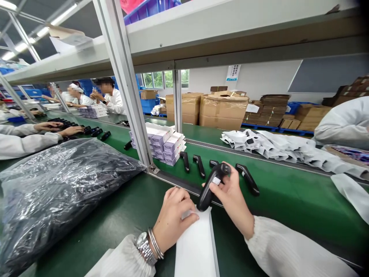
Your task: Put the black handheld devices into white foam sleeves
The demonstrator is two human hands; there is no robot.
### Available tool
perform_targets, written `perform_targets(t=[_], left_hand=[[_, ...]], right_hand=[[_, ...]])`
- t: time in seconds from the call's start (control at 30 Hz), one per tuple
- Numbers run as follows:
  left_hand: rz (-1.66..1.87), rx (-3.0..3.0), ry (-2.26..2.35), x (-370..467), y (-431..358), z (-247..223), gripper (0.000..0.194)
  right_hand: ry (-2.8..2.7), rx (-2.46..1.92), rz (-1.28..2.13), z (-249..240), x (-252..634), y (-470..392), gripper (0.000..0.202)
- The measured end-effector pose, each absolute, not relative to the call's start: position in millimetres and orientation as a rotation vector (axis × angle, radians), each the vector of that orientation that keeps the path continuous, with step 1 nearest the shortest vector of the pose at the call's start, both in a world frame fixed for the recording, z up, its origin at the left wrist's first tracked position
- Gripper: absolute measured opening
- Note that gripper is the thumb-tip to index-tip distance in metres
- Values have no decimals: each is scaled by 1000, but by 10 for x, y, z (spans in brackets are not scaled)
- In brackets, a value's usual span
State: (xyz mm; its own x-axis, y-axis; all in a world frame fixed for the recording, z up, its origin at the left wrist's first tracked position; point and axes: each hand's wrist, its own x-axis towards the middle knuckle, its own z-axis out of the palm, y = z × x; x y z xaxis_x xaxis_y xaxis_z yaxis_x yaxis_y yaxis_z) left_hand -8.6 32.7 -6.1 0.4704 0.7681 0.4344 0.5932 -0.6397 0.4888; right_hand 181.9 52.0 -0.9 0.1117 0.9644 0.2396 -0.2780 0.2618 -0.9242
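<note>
My right hand (230, 188) grips a black curved handheld device (209, 192) with a small white label, its narrower end pointing down and toward me. That lower end touches or overlaps the top of a white flat pouch (197, 246); I cannot tell whether it is inside. My left hand (175, 215), with a watch and bangles at the wrist, pinches the pouch's upper edge between thumb and fingers. Beyond my hands, similar black devices (198, 166) lie spaced out on the green conveyor belt (288, 207).
Purple and white boxes (165, 144) are stacked behind the metal post (127, 84). A plastic-wrapped dark bundle (66, 192) lies at left. Filled white pouches (273, 146) line the belt's far side. Co-workers' sleeves (23, 142) show at left and right; a shelf (219, 34) spans overhead.
</note>
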Motion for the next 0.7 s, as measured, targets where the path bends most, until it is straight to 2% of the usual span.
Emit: perform_targets(t=[0.07, 0.2, 0.3, 0.37, 0.4, 0.5, 0.6, 0.67, 0.7], left_hand=[[967, 2360, 1134, -56, 284, -37, 11], [1051, 2155, 1096, -12, 214, 31, 12], [1185, 2011, 1146, -29, 234, 46, 18], [1196, 1978, 1190, -66, 291, 19, 20], [1169, 1990, 1214, -89, 326, -3, 20], [1002, 2096, 1351, -165, 427, -89, 15], [768, 2190, 1528, -221, 485, -158, 11], [626, 2220, 1577, -229, 499, -180, 15], [576, 2233, 1579, -223, 502, -185, 17]], right_hand=[[-1109, -850, 1133, -63, 1770, 480, 63], [-1390, -910, 1151, -144, 1684, 309, 25], [-1494, -871, 1486, -161, 1575, 175, 30], [-1356, -847, 1714, -109, 1577, 141, 33], [-1272, -870, 1725, -56, 1638, 145, 34], [-1185, -1116, 1336, 170, 2129, 238, 37], [-1259, -1536, 554, 297, 2944, 443, 35], [-1574, -1816, -26, 221, 3457, 597, 36], [-1601, -1857, -114, 134, 3662, 661, 33]])
